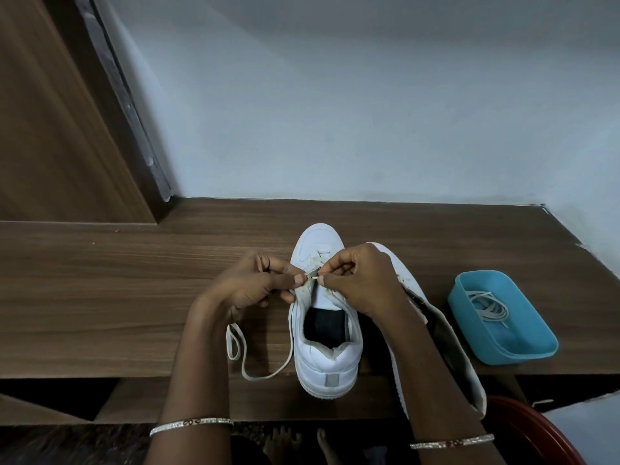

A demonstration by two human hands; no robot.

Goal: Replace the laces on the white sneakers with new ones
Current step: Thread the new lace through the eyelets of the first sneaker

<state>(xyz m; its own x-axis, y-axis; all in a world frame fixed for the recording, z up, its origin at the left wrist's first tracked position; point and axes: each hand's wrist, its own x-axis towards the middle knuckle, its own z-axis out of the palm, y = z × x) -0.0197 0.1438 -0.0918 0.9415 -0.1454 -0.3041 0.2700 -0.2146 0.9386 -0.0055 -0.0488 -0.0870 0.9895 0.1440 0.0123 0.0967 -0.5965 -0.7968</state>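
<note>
A white sneaker (323,357) stands upright on the wooden table (117,280), toe pointing away from me. My left hand (258,283) pinches the eyelet flap on the shoe's left side. My right hand (359,280) pinches the tip of a white lace (240,344) right at that eyelet. The rest of this lace trails in loops on the table left of the shoe. A second white sneaker (446,350) lies on its side to the right, partly hidden by my right forearm.
A blue tray (523,350) at the right holds a coil of pale laces (488,308). A wall rises behind the table, a wooden panel at the left. A red rim (536,427) shows at the lower right.
</note>
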